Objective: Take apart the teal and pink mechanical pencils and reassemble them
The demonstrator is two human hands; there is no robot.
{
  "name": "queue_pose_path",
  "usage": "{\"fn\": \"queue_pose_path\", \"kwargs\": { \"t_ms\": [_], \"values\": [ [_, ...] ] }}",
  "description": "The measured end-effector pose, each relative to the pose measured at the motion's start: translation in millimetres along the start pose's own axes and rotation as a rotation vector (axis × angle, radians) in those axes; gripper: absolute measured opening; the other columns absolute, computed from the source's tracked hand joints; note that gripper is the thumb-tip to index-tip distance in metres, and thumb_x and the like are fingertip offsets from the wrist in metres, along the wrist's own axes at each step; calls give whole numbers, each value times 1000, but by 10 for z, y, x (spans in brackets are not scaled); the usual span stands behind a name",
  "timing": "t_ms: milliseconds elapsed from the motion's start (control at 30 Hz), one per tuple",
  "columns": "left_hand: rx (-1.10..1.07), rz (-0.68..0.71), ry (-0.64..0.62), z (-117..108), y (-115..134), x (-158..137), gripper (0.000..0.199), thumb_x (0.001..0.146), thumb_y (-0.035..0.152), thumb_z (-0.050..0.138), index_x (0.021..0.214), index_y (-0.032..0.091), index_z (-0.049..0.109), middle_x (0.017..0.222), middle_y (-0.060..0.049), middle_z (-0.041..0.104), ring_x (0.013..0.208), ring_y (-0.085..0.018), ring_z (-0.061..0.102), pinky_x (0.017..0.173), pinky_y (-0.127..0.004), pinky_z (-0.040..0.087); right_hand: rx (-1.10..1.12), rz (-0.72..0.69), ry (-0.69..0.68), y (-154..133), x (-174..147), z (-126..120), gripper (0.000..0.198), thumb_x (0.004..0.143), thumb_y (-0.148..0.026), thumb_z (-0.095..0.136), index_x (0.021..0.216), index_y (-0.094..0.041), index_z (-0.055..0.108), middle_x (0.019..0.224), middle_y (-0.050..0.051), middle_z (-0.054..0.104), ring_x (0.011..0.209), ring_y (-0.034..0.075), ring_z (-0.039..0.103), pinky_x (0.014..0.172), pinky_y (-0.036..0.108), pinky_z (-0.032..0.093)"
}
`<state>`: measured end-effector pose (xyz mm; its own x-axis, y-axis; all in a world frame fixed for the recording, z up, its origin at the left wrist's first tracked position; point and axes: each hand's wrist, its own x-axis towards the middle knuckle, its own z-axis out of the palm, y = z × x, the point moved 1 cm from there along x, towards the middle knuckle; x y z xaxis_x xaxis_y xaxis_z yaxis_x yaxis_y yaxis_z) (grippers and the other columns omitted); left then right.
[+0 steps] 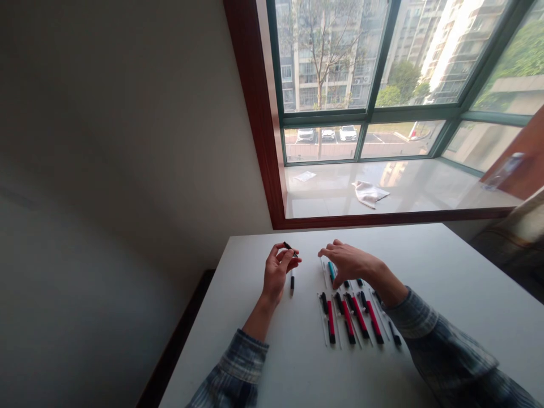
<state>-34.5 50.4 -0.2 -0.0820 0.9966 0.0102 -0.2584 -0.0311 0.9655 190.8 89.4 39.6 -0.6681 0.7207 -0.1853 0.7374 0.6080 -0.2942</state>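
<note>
My left hand (278, 269) pinches a small black pen part (288, 245) between thumb and fingertips, raised over the table; whether it is a cap cannot be told. Just below those fingers a black-and-white pen piece (292, 283) lies on the tabletop. My right hand (352, 262) is open, palm down, its fingers spread above a teal pen barrel (331, 271) in the back row. It partly hides other pieces of that row. Nearer me, several red pen barrels (347, 317) with black ends lie side by side, with black caps (324, 303) and thin white refills (323, 323) among them.
The pieces lie on a white table (238, 317), whose far edge meets the wall under a window ledge (331, 198). A crumpled white cloth or bag (369, 194) lies on the ledge. A plain wall (148, 141) rises on the left. At the right is a curtain (514, 226).
</note>
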Motion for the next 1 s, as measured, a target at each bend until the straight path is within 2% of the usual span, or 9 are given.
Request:
{"fn": "queue_pose_path", "kwargs": {
  "t_ms": [200,467,533,600,667,733,833,1000],
  "values": [
    [17,20,46,-13,35,24,34,83,43,76,101,21,57,93,-5,75,80,-18,70,79,-32,53,-36,21,-41,-2,26,48,92,57,-44,95,137,-17,57,116,14,64,110,34,54,89,42,49],
    [44,22,45,-2,69,10,34,82,42,76,101,21,58,93,-6,75,80,-19,69,80,-34,53,-79,31,-40,-32,19,39,84,57,-41,94,130,-18,61,111,13,66,106,33,57,86,42,51],
    [60,26,38,-12,61,13,34,82,42,77,101,20,60,92,-7,76,80,-19,69,81,-35,53,-77,30,17,-66,8,-13,86,58,-39,94,134,-19,59,112,13,66,107,34,58,87,43,51],
    [74,18,18,-15,54,16,35,81,41,78,103,18,63,91,-8,76,81,-19,69,83,-35,53,-62,-3,152,-131,0,-93,89,64,-34,91,142,-21,51,119,14,65,112,35,57,91,45,51],
    [85,-4,-15,-3,50,18,37,80,40,79,105,17,66,90,-8,76,82,-20,69,84,-36,53,-17,-93,307,-226,-1,-173,91,70,-31,87,149,-24,42,129,13,62,120,35,55,97,48,50],
    [88,-28,-42,17,52,20,38,78,40,81,105,16,69,88,-8,75,82,-20,69,84,-36,53,43,-199,401,-326,5,-224,94,74,-29,84,154,-28,34,135,12,59,125,34,53,101,49,50],
    [83,-51,-69,45,61,19,38,76,41,82,102,15,72,88,-8,75,83,-21,69,84,-37,53,99,-287,431,-430,24,-236,100,73,-28,86,155,-31,30,137,11,58,125,34,53,101,50,52],
    [78,-50,-138,52,64,14,37,79,42,80,103,15,74,98,-10,75,89,-22,69,85,-38,53,99,-299,411,-492,36,-204,102,73,-29,86,156,-32,29,132,11,60,119,34,57,97,51,54]
  ]
}}
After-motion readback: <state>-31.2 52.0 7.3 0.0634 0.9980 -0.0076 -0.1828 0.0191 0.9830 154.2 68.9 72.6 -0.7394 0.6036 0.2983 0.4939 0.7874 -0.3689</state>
